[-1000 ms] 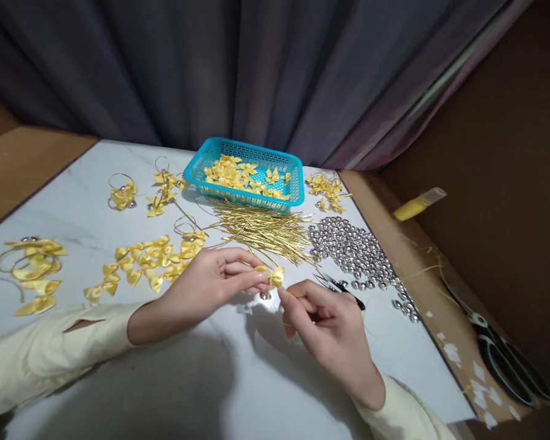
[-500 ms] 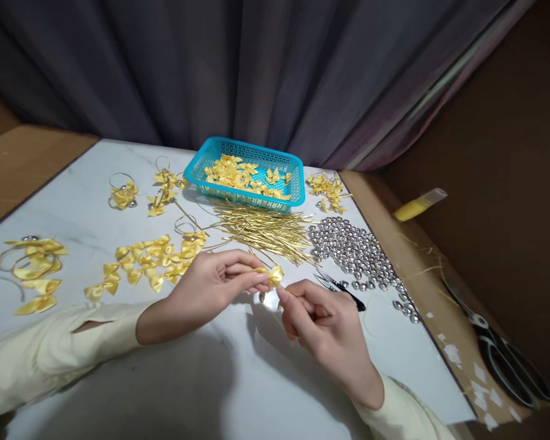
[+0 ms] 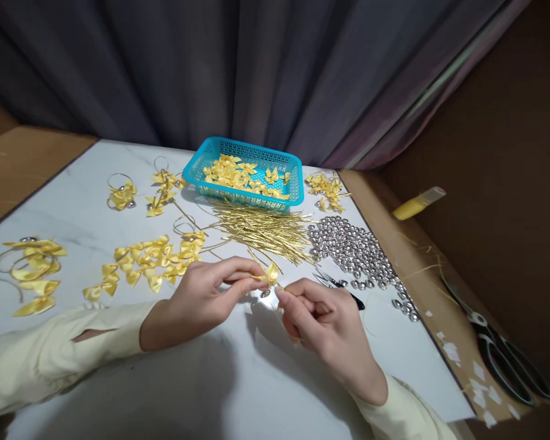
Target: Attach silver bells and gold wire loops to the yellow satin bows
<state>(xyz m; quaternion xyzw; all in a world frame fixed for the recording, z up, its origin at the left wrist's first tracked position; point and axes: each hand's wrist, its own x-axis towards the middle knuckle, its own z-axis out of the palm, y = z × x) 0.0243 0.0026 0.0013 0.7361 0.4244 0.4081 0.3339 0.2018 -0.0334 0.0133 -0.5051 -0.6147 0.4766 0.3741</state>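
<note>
Near the middle of the table, my left hand (image 3: 211, 290) pinches a small yellow bow (image 3: 272, 274) between thumb and fingers. Close to the bow's right side, my right hand (image 3: 325, 324) has thumb and forefinger pressed together on a thin gold wire (image 3: 279, 286). A silver bell-like piece (image 3: 265, 293) shows just below the bow. Behind the hands lies a pile of gold wires (image 3: 266, 229). Several yellow bows (image 3: 149, 260) lie to the left of my left hand.
A blue basket (image 3: 242, 146) with bows stands at the back. Silver pieces (image 3: 352, 247) lie at right, near small snips (image 3: 339, 285). Large scissors (image 3: 499, 360), paper scraps and a yellow tube (image 3: 417, 205) are farther right. Wire rings with bows (image 3: 39, 263) lie left.
My left hand has tilted and shifted slightly left, and the bow has turned more upright. A length of wire now shows between the bow and my right fingertips.
</note>
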